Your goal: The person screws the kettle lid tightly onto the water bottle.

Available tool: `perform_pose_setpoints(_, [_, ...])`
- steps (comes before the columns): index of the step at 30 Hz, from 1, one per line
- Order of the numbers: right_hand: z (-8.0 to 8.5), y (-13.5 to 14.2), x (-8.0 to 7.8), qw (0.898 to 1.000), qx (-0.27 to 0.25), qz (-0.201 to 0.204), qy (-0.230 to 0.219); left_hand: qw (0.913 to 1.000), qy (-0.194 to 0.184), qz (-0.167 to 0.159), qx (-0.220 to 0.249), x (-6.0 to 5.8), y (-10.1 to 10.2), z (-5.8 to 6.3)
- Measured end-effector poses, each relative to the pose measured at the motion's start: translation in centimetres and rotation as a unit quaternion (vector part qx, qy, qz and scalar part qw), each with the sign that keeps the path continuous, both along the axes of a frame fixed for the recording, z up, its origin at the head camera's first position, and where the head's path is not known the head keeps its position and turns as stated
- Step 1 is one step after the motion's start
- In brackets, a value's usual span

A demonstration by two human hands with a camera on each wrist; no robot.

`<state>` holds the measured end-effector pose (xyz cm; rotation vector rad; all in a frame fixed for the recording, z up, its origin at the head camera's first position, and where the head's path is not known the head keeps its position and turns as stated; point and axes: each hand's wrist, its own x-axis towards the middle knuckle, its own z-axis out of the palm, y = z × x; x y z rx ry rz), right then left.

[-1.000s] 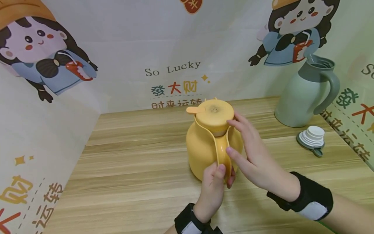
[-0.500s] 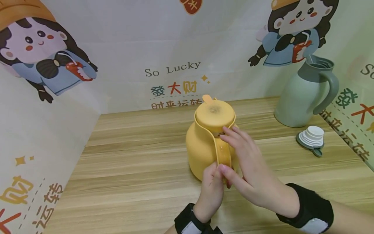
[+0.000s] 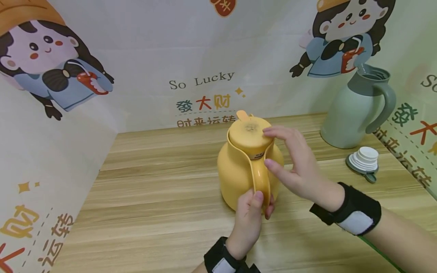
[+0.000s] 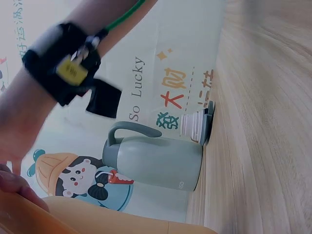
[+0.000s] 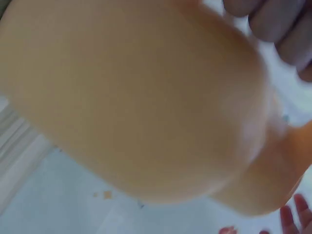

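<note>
Some left fingers [image 3: 270, 209] hidden behind handle [image 3: 261, 176], yellow jug [image 5: 141, 107] blurred at right wrist

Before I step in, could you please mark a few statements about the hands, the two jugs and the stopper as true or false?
1. The left hand grips the handle of the yellow jug. True.
2. The right hand is by the yellow jug's lid. True.
3. The yellow jug lies on its side. False: it stands upright.
4. The white-and-grey stopper lies on the table near the grey-green jug. True.
5. The grey-green jug's mouth is covered. False: it is open.
</note>
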<state>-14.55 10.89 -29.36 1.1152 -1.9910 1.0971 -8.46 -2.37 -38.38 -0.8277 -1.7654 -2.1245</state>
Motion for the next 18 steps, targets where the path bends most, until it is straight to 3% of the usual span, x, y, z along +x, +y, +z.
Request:
perform_pose_setpoints(4, [1.3, 0.9, -2.6, 0.993, 0.072, 0.067, -0.063, 1.0000, -0.006, 0.000, 0.001, 0.0, 0.0, -0.2])
perform_pose_setpoints(10, [3.2, 1.2, -5.5, 0.966, 0.187, 0.142, -0.105, 1.0000, 0.002, -0.001, 0.003, 0.0, 0.0, -0.2])
perform_pose_setpoints(14, [4.0, 1.1, -6.3, 0.954, 0.231, 0.152, -0.116, 1.0000, 0.004, -0.002, 0.002, 0.0, 0.0, -0.1])
perform_pose_setpoints(18, [4.1, 0.9, -6.6, 0.948, 0.263, 0.133, -0.121, 1.0000, 0.003, 0.000, 0.000, -0.1, 0.1, -0.2])
